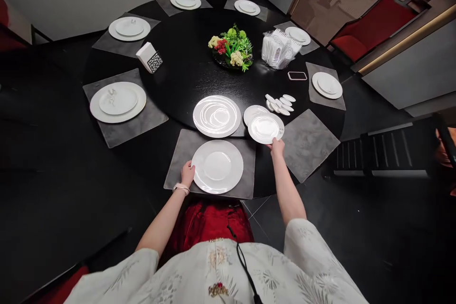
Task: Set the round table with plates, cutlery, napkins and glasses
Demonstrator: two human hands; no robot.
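**Two hands handle white plates at a round black table**

The right hand grips a small white plate by its rim, overlapping a second white plate, with a bare grey placemat just beside. The left hand curls against a large white plate on another grey placemat; whether it grips is unclear.

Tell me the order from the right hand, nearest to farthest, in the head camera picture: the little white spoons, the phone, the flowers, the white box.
From the right hand, holding a small white plate:
1. Little white spoons, on the table just beyond the plate.
2. Phone, farther on, toward the right.
3. Flowers, mid-table.
4. White box, far left.
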